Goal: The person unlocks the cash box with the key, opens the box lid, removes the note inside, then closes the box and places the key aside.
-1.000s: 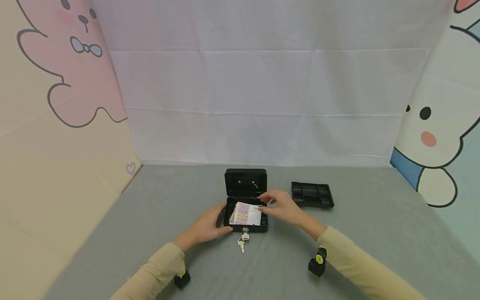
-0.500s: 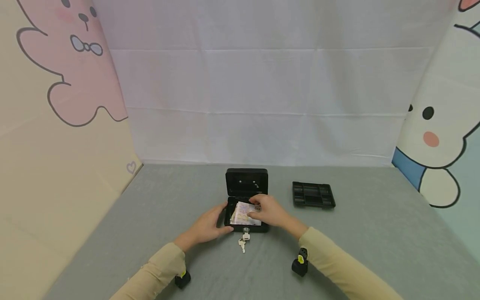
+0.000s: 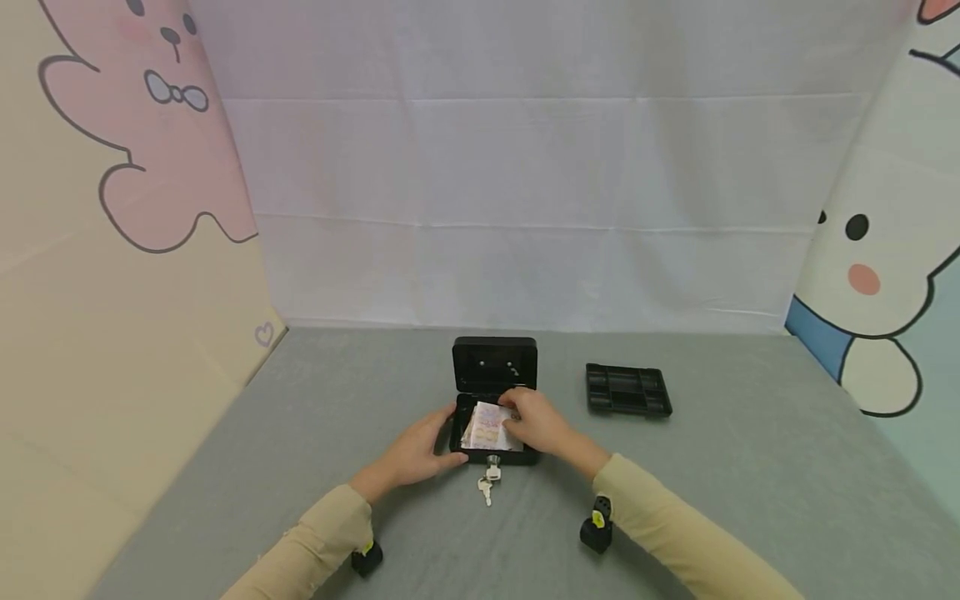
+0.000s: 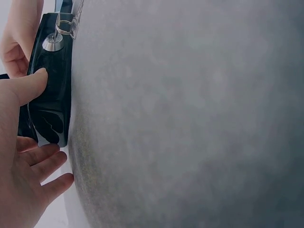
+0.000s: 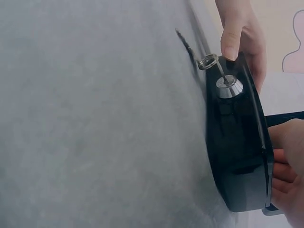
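A black cash box (image 3: 474, 457) was set on the grey cloth-covered tabletop (image 3: 337, 400), between the two hands, with its lid (image 3: 495, 365) raised at the back. A sheaf of banknotes (image 3: 487, 425) was laid inside, slightly fanned at its left edge, and its right part was covered by the right hand (image 3: 542, 422). That hand was lowered over the box from the right, its thumb placed on the notes and its other fingers bent toward the rear of the compartment; whether the notes were pinched or merely pressed could not be told.

The box was steadied at its front left corner by the left hand (image 3: 414, 450): the thumb was pressed to the front wall, while the remaining fingers were held spread, fairly straight, along the left side. In the left wrist view, those fingers were dimly mirrored in the glossy casing.

A silver lock (image 4: 53, 42) was fitted in the front wall, with an inserted key (image 3: 492, 472) left in it; from this a second key (image 3: 485, 492) was hung by a metal ring (image 5: 208, 61). To the right, well apart from the box, a black compartment tray (image 3: 625, 399) was placed. Beige sleeves (image 3: 667, 521) were worn on both arms. The table was backed by a creased white sheet (image 3: 525, 167).
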`<state>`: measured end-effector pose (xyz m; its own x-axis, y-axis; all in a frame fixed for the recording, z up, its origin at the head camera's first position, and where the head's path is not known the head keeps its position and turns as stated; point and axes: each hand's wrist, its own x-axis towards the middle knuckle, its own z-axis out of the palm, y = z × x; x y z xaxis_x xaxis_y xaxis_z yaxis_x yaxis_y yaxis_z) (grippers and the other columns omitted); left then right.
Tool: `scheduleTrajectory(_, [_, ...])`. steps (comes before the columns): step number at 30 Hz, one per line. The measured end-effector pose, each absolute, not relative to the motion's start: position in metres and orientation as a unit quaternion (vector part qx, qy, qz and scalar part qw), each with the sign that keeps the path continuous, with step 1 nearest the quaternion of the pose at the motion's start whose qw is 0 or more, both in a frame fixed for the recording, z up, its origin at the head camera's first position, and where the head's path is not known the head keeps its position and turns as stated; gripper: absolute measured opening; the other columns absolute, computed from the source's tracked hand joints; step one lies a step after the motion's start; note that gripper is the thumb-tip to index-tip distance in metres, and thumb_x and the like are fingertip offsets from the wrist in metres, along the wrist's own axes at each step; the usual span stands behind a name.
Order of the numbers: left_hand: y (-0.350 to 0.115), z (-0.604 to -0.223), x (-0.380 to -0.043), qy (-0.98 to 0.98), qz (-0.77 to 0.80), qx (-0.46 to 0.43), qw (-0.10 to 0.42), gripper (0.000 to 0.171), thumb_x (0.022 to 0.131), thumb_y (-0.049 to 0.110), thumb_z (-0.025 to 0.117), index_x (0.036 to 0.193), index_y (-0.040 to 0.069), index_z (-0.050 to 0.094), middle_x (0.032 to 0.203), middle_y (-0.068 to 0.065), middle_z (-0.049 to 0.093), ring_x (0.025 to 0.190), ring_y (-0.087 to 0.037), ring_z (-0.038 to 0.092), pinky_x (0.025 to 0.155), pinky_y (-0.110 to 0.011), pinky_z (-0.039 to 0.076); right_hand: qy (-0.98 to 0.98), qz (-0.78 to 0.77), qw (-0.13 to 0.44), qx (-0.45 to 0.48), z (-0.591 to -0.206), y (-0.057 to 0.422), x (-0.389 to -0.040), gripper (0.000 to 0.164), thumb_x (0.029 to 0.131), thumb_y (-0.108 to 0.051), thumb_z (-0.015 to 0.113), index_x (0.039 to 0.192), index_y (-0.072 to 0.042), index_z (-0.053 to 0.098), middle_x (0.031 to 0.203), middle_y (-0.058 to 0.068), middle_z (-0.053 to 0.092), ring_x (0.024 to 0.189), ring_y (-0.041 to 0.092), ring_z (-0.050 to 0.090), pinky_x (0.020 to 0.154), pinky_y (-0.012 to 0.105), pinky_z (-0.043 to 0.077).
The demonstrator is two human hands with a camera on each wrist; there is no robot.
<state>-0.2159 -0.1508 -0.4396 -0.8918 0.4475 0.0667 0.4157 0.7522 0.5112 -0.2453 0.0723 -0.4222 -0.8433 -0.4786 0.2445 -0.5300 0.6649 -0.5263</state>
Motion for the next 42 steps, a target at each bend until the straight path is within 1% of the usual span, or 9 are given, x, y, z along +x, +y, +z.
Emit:
scheduleTrajectory(6, [-0.150,-0.441,-0.216,0.936,0.267,0.230,0.030,0.077,0.080,0.035,0.067,0.138,-0.003,0.032,0.138,-0.018,0.040,0.125,-0.031,0.039,0.101,-0.045,0.035,-0.894,0.333,0.068,0.291,-0.419,0.078,-0.246,0.021,0.080,0.000,0.062,0.100,0.002,0.067,0.090,0.008,0.061,0.077,0.018,0.057,0.063,0.028,0.049])
scheduleTrajectory(9, [-0.151,-0.441,-0.217,0.936,0.267,0.229,0.031,0.078,0.080,0.035,0.067,0.138,-0.002,0.032,0.138,-0.017,0.040,0.125,-0.031,0.040,0.101,-0.044,0.035,-0.887,0.351,0.058,0.296,-0.417,0.081,-0.246,0.018,0.082,-0.001,0.061,0.098,0.000,0.068,0.091,0.007,0.060,0.081,0.019,0.057,0.067,0.030,0.049])
scheduleTrajectory(13, [-0.151,-0.440,-0.217,0.935,0.267,0.230,0.031,0.077,0.081,0.035,0.067,0.139,-0.002,0.032,0.138,-0.017,0.040,0.125,-0.031,0.040,0.100,-0.044,0.035,-0.876,0.370,0.040,0.308,-0.415,0.084,-0.246,0.017,0.084,-0.001,0.059,0.099,-0.002,0.067,0.098,0.008,0.060,0.091,0.023,0.058,0.075,0.034,0.050])
scheduleTrajectory(15, [-0.151,-0.440,-0.217,0.935,0.268,0.230,0.031,0.077,0.081,0.035,0.067,0.139,-0.002,0.032,0.138,-0.017,0.040,0.125,-0.031,0.040,0.100,-0.045,0.035,-0.869,0.381,0.032,0.314,-0.415,0.085,-0.245,0.017,0.085,-0.001,0.058,0.100,-0.002,0.066,0.101,0.009,0.060,0.093,0.023,0.058,0.077,0.033,0.051])
scheduleTrajectory(22, [-0.150,-0.440,-0.217,0.936,0.265,0.231,0.027,0.077,0.081,0.035,0.067,0.138,-0.002,0.032,0.137,-0.018,0.040,0.124,-0.031,0.040,0.100,-0.045,0.036,-0.851,0.407,0.028,0.331,-0.414,0.086,-0.245,0.016,0.086,0.002,0.056,0.098,-0.002,0.066,0.097,0.009,0.062,0.084,0.019,0.060,0.070,0.025,0.050])
scheduleTrajectory(26, [-0.150,-0.440,-0.216,0.937,0.263,0.231,0.027,0.077,0.081,0.035,0.067,0.138,-0.002,0.032,0.137,-0.018,0.040,0.124,-0.031,0.040,0.100,-0.045,0.035,-0.839,0.432,0.016,0.331,-0.411,0.087,-0.247,0.017,0.085,0.003,0.057,0.099,0.000,0.066,0.096,0.011,0.062,0.081,0.018,0.060,0.067,0.022,0.051])
scheduleTrajectory(33, [-0.151,-0.441,-0.217,0.937,0.262,0.228,0.029,0.077,0.081,0.036,0.067,0.139,-0.002,0.032,0.138,-0.017,0.040,0.124,-0.031,0.040,0.099,-0.046,0.035,-0.830,0.466,0.002,0.306,-0.396,0.093,-0.250,0.019,0.085,0.003,0.057,0.102,0.002,0.065,0.098,0.013,0.062,0.082,0.020,0.060,0.065,0.023,0.050])
scheduleTrajectory(38, [-0.151,-0.441,-0.217,0.937,0.264,0.228,0.032,0.078,0.081,0.036,0.067,0.139,-0.002,0.031,0.138,-0.018,0.039,0.125,-0.032,0.039,0.100,-0.046,0.035,-0.842,0.459,0.006,0.285,-0.386,0.100,-0.250,0.019,0.086,0.000,0.057,0.103,0.000,0.066,0.100,0.013,0.064,0.081,0.018,0.060,0.060,0.023,0.050])
scheduleTrajectory(42, [-0.151,-0.441,-0.217,0.936,0.263,0.234,0.028,0.077,0.081,0.036,0.066,0.139,-0.002,0.031,0.139,-0.018,0.038,0.126,-0.032,0.038,0.101,-0.044,0.034,-0.843,0.456,0.010,0.284,-0.378,0.108,-0.248,0.019,0.087,-0.001,0.058,0.104,0.000,0.066,0.099,0.012,0.065,0.082,0.019,0.060,0.063,0.024,0.051])
